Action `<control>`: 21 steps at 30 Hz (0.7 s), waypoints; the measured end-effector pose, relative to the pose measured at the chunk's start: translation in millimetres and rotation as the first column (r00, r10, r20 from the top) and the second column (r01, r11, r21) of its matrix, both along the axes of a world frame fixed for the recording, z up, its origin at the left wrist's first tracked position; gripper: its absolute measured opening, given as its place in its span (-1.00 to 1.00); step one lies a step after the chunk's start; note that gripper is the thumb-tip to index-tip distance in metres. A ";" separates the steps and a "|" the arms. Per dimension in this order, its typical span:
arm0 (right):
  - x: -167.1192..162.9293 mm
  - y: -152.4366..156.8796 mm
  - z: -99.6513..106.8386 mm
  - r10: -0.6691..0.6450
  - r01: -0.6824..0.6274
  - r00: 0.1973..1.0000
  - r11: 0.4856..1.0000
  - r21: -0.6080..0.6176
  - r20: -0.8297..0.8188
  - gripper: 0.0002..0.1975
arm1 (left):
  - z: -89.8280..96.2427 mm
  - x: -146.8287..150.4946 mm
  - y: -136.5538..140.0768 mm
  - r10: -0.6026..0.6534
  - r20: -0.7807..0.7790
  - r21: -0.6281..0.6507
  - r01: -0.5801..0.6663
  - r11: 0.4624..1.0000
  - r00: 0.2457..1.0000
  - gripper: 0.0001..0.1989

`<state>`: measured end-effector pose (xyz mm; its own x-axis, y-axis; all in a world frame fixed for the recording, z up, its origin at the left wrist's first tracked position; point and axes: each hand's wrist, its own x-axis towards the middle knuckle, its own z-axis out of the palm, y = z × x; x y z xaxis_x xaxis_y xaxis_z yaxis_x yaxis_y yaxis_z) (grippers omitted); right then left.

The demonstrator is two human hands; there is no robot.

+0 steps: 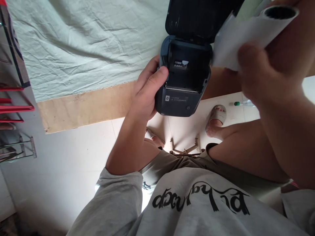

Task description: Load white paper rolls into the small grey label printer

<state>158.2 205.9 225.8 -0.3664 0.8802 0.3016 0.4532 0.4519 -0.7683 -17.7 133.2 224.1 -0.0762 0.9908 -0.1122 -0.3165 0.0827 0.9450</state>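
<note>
My left hand (150, 85) grips a dark blue portable label printer (176, 104) by its left side, thumb on the edge. The printer's black lid (192, 19) is swung up, and its paper bay shows a small printed label inside but no roll. To the right of the printer, my right hand (261, 68) is closed around a white paper roll (248, 36) with a dark hollow core. A loose end of the paper hangs close to the printer's right edge; whether they touch I cannot tell.
A pale green cloth (86, 42) covers the wooden-edged surface (93, 106) beyond my hands. Red metal bars (17, 108) stand at the left. Below are the tiled floor (73, 157), my slippered feet and a bottle with a green cap (237, 103).
</note>
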 end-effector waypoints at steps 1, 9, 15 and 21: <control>-1.0 -1.1 -0.3 -0.037 0.031 0.987 0.999 0.045 0.157 -0.53 | 0.3 0.1 -0.1 0.002 0.000 0.000 -0.002 1.000 1.000 -0.73; -2.5 -7.8 2.6 -0.123 0.096 0.891 0.992 0.083 0.437 -0.52 | -0.8 -2.4 -0.1 -0.028 0.011 0.007 0.028 1.000 1.000 -0.75; 0.5 -10.4 -4.0 -0.083 0.031 0.829 0.994 0.103 0.553 -0.55 | -2.9 -5.3 0.7 -0.034 0.053 0.017 0.033 0.999 0.998 -0.77; 11.3 -4.9 -5.0 -0.095 0.059 0.930 0.992 0.111 0.355 -0.49 | -1.2 -4.9 0.8 -0.010 0.083 0.016 0.009 1.000 0.997 -0.79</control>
